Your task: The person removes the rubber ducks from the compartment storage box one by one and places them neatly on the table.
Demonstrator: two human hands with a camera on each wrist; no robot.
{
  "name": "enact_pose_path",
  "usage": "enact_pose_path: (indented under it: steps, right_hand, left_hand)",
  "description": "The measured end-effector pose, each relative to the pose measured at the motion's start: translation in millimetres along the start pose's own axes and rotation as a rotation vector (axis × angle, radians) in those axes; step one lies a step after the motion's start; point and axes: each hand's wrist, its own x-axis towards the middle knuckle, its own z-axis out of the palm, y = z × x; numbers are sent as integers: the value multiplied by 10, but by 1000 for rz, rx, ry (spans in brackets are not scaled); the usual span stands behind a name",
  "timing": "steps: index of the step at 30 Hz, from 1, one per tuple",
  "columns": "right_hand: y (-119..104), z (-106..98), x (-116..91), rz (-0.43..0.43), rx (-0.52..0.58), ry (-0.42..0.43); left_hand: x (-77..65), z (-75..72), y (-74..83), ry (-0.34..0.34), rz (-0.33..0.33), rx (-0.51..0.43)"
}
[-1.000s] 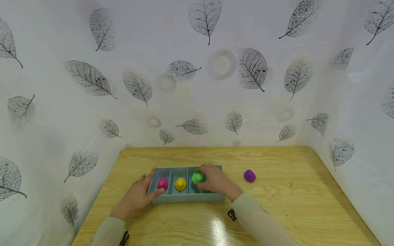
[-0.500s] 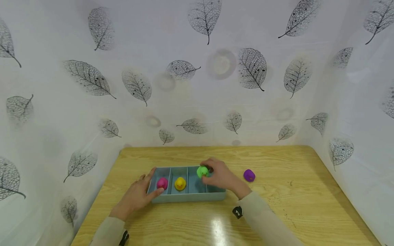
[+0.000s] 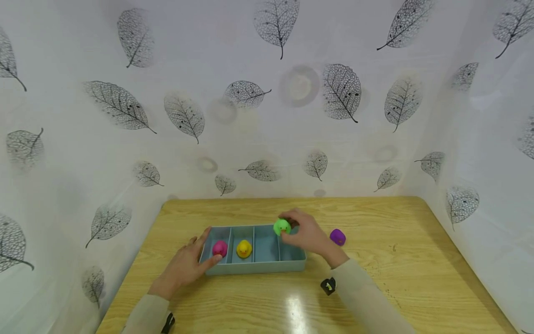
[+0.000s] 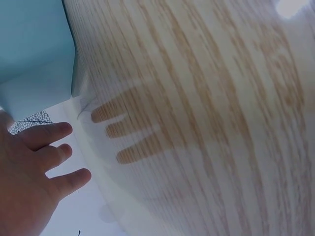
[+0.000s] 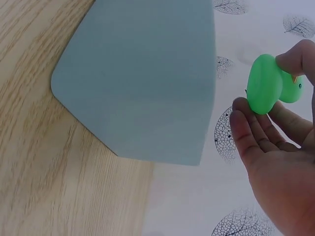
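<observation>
In the head view a grey-blue divided box [image 3: 267, 268] lies on the table. My right hand [image 3: 310, 234] pinches a green rubber duck [image 3: 282, 227] above the box's back rim, near the divider between the two right compartments. The right wrist view shows the green duck [image 5: 264, 83] between thumb and fingers, apart from the box. My left hand [image 3: 185, 264] rests on the box's left end, thumb over the front rim and fingers extended along the side. A pink duck [image 3: 219, 249] sits in the leftmost compartment. Beside it, a yellow duck [image 3: 244, 249] occupies the second compartment.
On the wooden table [image 3: 375, 287], a purple duck [image 3: 338, 237] lies to the right of the box. A white leaf-patterned sheet [image 3: 267, 139] stands around the back and sides of the table.
My right hand has lifted the green duck out of the third compartment and moved it up and to the right. The left hand and the box have stayed put.
</observation>
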Motion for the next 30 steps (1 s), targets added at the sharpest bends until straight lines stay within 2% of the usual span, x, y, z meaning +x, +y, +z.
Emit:
enact_pose_path:
  steps: [17,30]
  right_hand:
    - [85,-306,-178,60,21,73]
    - [286,-638,-396,85,-49,140]
  left_hand:
    - [4,17,-24,13,14,-8]
    - [9,9,-10,9,6,-4]
